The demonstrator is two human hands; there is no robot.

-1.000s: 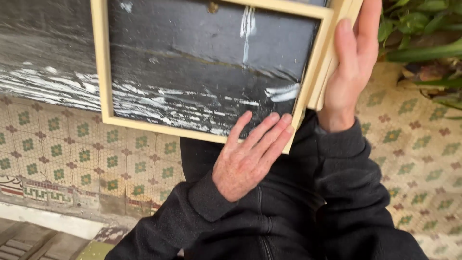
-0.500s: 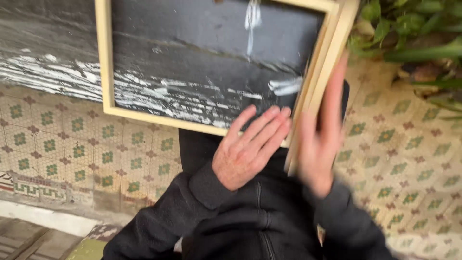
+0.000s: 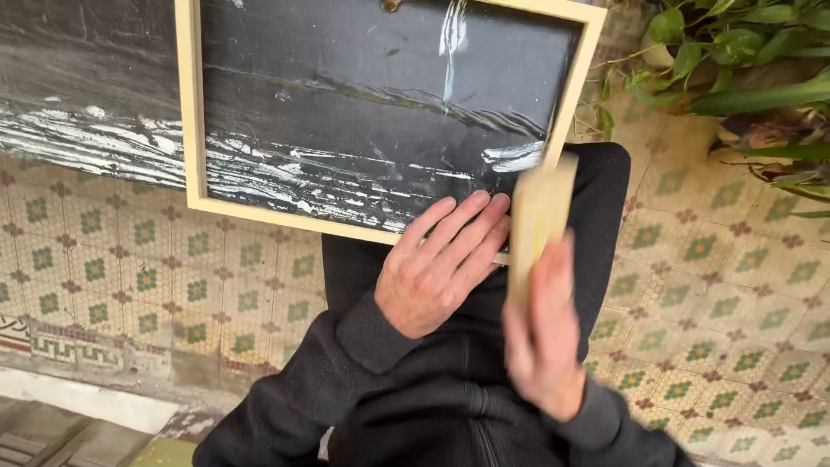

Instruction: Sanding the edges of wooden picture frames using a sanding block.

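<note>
Here my left hand (image 3: 437, 272) lies open, flat on the wooden frame (image 3: 193, 112), centre; right hand (image 3: 545, 333), blurred, grips a wood block (image 3: 538, 216).

the left hand (image 3: 437, 264) lies flat on the wooden frame (image 3: 192, 130) of a black panel (image 3: 363, 112); the blurred right hand (image 3: 545, 333) grips a pale wooden block (image 3: 538, 216) above patterned floor tiles (image 3: 130, 268).

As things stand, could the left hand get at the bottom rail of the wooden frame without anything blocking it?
Probably yes. The left hand lies flat with its fingertips already on the bottom rail of the wooden frame, and nothing sits between them. The right hand, blurred and holding a pale wooden block, is off to the side.
</note>
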